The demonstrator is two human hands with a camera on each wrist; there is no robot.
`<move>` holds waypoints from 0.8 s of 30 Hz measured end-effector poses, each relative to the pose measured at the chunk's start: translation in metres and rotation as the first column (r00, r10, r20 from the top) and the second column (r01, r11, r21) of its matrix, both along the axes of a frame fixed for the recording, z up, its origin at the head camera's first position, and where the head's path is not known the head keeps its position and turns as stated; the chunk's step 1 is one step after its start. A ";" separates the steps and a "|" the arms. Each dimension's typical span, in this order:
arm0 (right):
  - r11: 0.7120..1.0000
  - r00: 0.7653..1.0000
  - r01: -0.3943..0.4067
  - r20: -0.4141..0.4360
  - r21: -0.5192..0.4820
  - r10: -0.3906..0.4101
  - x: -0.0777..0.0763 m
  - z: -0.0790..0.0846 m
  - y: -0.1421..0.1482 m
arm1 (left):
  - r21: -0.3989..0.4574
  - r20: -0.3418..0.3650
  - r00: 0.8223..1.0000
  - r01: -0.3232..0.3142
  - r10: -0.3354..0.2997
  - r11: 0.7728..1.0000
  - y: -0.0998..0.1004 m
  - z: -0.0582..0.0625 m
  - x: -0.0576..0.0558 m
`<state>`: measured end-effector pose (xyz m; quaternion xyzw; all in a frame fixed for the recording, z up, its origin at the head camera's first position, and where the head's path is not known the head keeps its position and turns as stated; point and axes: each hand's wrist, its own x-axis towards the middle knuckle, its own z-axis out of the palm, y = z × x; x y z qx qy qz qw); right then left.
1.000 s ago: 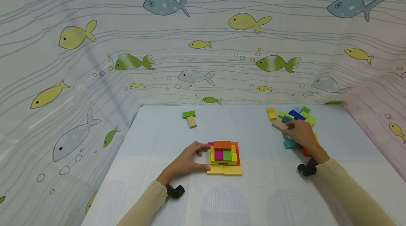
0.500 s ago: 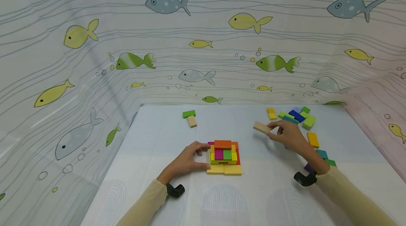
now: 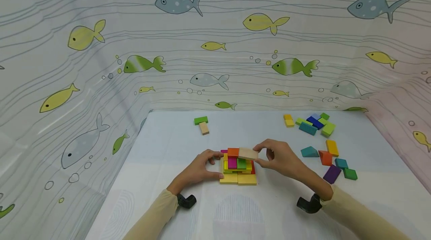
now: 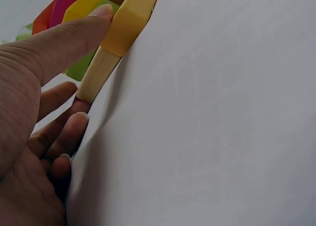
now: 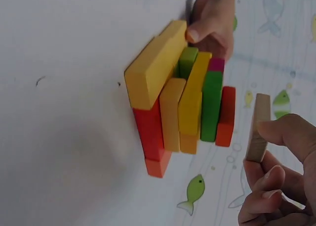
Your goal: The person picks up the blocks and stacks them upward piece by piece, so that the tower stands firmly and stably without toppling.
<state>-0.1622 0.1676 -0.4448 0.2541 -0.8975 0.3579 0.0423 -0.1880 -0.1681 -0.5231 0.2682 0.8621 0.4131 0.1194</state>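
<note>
My right hand (image 3: pixel 281 157) pinches a plain wooden block (image 3: pixel 248 153) between thumb and fingers. In the right wrist view this wooden block (image 5: pixel 258 127) is held apart from the stack, above its orange top block (image 5: pixel 226 116). The layered stack of coloured blocks (image 3: pixel 241 163) has pale yellow blocks (image 3: pixel 229 179) along its front. Beside the stack's left side lies my left hand (image 3: pixel 198 169), its straight thumb touching the front left corner and its index finger near the back left. In the left wrist view the thumb rests against a yellow block (image 4: pixel 129 28); the other fingers are loosely bent.
A green block (image 3: pixel 201 120) and a plain block (image 3: pixel 204 128) lie at the back left. Several loose blocks are at the right, among them a teal block (image 3: pixel 308 128), a purple block (image 3: pixel 332 174) and an orange piece (image 3: pixel 325 157). A fish-print sheet (image 3: pixel 252 52) hangs behind.
My right hand has lifted the plain wooden block from the right-hand pile and carried it leftward over the stack. The left hand has stayed at the stack's left side.
</note>
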 end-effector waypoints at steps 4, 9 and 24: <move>0.998 0.999 -0.050 0.007 0.023 0.050 0.004 -0.002 -0.015 | 0.009 0.007 1.000 0.002 -0.003 1.000 0.000 0.001 0.000; 0.997 0.998 -0.058 0.010 0.041 0.058 0.005 -0.006 -0.027 | 0.002 0.010 1.000 -0.002 0.002 1.000 0.000 0.002 -0.001; 1.000 1.000 -0.025 -0.002 -0.007 0.025 0.004 -0.016 -0.030 | 0.016 0.022 1.000 -0.001 0.001 1.000 -0.001 0.001 -0.002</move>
